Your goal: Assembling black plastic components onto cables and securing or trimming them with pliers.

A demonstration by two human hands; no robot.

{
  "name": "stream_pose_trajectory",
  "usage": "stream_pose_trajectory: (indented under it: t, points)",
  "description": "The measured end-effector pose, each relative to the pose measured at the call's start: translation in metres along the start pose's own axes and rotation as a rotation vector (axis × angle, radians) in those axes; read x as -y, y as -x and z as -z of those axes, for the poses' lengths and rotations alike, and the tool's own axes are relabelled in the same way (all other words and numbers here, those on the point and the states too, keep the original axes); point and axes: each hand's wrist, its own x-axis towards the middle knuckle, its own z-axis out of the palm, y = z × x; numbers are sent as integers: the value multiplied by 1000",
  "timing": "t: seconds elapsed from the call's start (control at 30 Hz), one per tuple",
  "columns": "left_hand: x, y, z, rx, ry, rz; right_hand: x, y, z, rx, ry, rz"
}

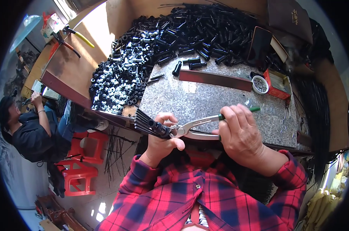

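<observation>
My right hand is closed round the green grips of a pair of steel pliers, whose jaws point left. My left hand holds a cluster of thin black rods with black tubular fittings at their near end. The pliers' head meets this end beside my left fingers; what sits between the jaws is too small to make out. Both hands are above the near edge of the speckled stone tabletop.
A big heap of black tubular parts fills the back and left. A reddish-brown strip, a white cup of small metal bits, a red box and a phone lie beyond. At far left, a co-worker sits near red stools.
</observation>
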Motion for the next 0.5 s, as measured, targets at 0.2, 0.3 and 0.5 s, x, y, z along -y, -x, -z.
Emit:
stream_pose_trajectory:
  t: [0.2, 0.3, 0.5]
  points:
    - [-10, -3, 12, 109, 195, 32, 8, 11, 1, 350, -489, -90]
    - [-4, -4, 20, 201, 155, -46, 10, 14, 2, 441, -1033, -135]
    - [-19, -12, 13, 185, -79, -32, 7, 11, -3, 1292, -2227, -671]
